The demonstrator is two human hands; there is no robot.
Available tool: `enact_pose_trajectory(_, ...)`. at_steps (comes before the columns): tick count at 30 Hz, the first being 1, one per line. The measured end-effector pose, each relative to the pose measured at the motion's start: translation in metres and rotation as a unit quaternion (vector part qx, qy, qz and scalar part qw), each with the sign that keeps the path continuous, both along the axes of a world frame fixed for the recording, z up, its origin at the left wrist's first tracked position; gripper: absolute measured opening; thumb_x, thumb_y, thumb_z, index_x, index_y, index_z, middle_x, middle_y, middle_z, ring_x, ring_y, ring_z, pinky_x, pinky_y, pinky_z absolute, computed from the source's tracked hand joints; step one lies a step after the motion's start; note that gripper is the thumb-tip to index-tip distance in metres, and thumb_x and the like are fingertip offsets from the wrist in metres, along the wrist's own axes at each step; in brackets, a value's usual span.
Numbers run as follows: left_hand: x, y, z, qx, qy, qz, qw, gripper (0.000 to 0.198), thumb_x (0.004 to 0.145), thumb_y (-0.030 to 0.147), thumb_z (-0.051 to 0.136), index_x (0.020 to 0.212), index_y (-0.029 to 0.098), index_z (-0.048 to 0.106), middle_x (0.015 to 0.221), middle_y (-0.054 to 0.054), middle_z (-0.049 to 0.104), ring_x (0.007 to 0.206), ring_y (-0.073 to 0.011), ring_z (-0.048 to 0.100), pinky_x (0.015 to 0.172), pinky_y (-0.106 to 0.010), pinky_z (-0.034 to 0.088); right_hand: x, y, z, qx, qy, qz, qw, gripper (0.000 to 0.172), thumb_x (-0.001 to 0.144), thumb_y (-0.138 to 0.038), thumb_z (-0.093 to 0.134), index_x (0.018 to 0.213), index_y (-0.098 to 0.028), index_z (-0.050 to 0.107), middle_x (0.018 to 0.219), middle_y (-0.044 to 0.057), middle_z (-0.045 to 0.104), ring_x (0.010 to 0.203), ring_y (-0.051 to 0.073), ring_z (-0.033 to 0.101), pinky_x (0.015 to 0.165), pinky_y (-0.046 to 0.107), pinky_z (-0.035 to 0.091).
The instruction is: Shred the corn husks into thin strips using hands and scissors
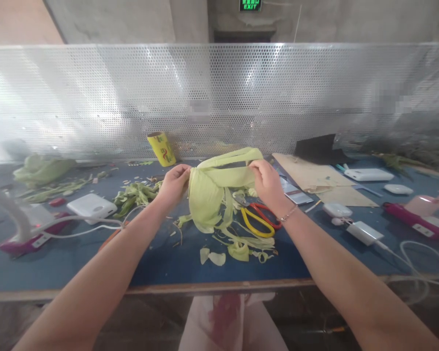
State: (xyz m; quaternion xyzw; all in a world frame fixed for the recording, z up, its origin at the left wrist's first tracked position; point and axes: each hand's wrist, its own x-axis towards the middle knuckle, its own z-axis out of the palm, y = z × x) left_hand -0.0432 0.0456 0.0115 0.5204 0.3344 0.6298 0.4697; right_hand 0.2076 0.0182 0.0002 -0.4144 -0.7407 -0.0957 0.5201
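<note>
Between my hands, above the blue table, hangs a pale green, ribbon-like sheet (205,200) with long loops. Whether it is cloth or leaf I cannot tell. My left hand (177,181) pinches its left end at the gathered top. On the other side, my right hand (267,181) grips the looped strips near their right end. Directly behind and below my right hand lie scissors with red and yellow handles (258,223), their blades partly covered. Thin green strips (247,240) and small pale scraps (216,258) are scattered underneath.
A yellow tube (162,149) stands near the perforated metal screen (131,97). Green trimmings (137,197) and a white power bank (92,208) lie left. Right are cardboard (314,175), a phone (296,191), a charger (364,233) with cable, and a purple power strip (420,222).
</note>
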Motion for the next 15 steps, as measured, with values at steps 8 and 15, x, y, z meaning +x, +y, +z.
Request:
enact_pose_trajectory(8,0.004,-0.008,0.003,-0.092,0.036,-0.004,0.995,0.027,0.053,0.030,0.080,0.059,0.014,0.058,0.046,0.002,0.054,0.041,-0.0101,0.049,0.041,-0.021,0.037,-0.009,-0.001,0.001,-0.006,-0.071,-0.034,0.997,0.022,0.091,-0.021,0.034,0.094,-0.021,0.056,0.090,0.009,0.059,0.092,0.024,0.054,0.085,0.040,0.043)
enact_pose_trajectory(15,0.013,-0.010,-0.009,-0.112,0.049,-0.023,0.992,0.030,0.058,0.037,0.077,0.061,0.014,0.058,0.047,0.001,0.053,0.040,-0.0085,0.047,0.041,-0.020,0.035,-0.028,-0.016,-0.002,0.028,-0.127,0.045,0.990,0.035,0.089,-0.013,0.033,0.118,-0.023,0.050,0.116,0.010,0.052,0.114,0.022,0.046,0.100,0.043,0.037)
